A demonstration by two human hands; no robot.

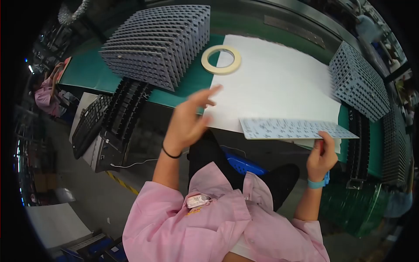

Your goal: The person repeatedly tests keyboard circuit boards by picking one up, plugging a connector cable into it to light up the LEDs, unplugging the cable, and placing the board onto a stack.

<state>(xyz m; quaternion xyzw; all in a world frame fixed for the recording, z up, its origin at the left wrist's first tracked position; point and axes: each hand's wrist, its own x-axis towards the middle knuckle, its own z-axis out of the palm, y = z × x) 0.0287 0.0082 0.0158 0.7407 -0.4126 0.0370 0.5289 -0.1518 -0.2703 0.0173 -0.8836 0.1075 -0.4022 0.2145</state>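
Note:
My right hand [322, 158] grips the near edge of a thin, pale circuit board panel [288, 129] with rows of small marks, thumb and fingers closed on it. The panel is tilted over the front edge of a white sheet [273, 78]. My left hand [187, 118] is raised at the sheet's left front corner, its fingers apart and somewhat blurred, holding nothing. Beyond it, a roll of cream tape [237, 58] lies flat, partly on the sheet and partly on the green mat [87, 72].
At the back left, a row of perforated panels [168, 48] stands upright in a black slotted rack [126, 102]. A similar stack [360, 83] stands at the right above another black rack [358, 148]. A person in pink [47, 96] is at the far left.

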